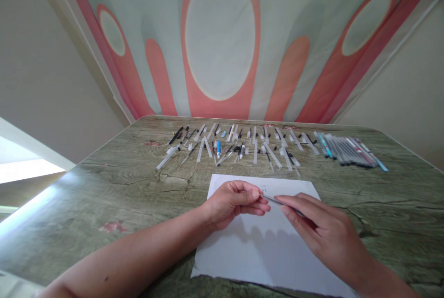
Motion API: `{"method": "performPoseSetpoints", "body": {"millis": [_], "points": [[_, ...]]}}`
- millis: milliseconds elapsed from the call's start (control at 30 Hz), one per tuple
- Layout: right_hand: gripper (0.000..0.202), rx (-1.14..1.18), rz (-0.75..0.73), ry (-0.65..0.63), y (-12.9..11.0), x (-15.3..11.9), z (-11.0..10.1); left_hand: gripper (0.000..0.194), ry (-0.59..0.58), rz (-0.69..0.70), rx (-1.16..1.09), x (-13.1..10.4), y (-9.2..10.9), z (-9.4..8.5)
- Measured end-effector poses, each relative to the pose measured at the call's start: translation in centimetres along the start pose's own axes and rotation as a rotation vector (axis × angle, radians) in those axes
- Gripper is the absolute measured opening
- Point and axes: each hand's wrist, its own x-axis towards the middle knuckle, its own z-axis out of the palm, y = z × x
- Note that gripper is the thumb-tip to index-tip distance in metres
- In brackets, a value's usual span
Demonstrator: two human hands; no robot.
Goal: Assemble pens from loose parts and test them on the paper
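Over a white sheet of paper [256, 256], my two hands meet at a slim pen refill [269, 198]. My left hand [236, 201] pinches its tip end between thumb and index finger, with the other fingers loosely curled below. The rest of the refill runs into my right hand [319, 224], closed around it between thumb and fingers. Part of it is hidden by the right fingers. Small dark pen marks [264, 188] show on the paper just behind the left fingertips.
Scattered pen parts lie across the back of the wood-patterned table [138, 205]: clear barrels [255, 152], dark refills, small caps and a blue pen piece [218, 149]. Back right, a row of grey pens [347, 150] lies side by side. A patterned curtain [222, 104] hangs behind the table.
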Motion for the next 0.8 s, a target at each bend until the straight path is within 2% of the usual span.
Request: {"method": "performPoseSetpoints", "body": {"millis": [133,233,300,400,467,567,667,733,800], "points": [[0.023,-0.004,0.004,-0.011,-0.1,-0.1,0.2,0.025,-0.001,0.001,0.038,0.1,0.0,0.1],[0.023,-0.024,0.041,-0.012,0.1,0.3,-0.3,0.025,0.040,0.069,0.165,0.2,0.1,0.1],[0.022,-0.070,0.115,0.029,0.9,0.8,-1.1,0.025,0.101,0.168,0.418,0.3,0.3,0.0],[0.022,-0.174,0.279,0.105,3.6,1.6,-2.7,0.018,0.142,0.350,0.983,0.0,0.6,-0.1],[0.024,-0.210,0.371,0.059,6.2,1.9,-3.8,0.013,0.081,0.428,1.258,-0.3,0.9,0.0],[0.027,-0.203,0.442,0.072,10.1,1.7,-4.8,0.013,-0.009,0.482,1.458,-0.2,1.6,0.7],[0.034,-0.094,0.540,0.175,13.1,0.8,-4.7,0.017,-0.087,0.562,1.612,1.7,2.5,2.0],[0.038,-0.057,0.576,0.220,14.3,0.2,-4.3,0.020,-0.196,0.652,1.741,4.4,3.3,3.4],[0.042,-0.044,0.590,0.240,15.0,-0.3,-4.1,0.023,-0.242,0.744,1.875,8.2,4.0,4.8]]}}
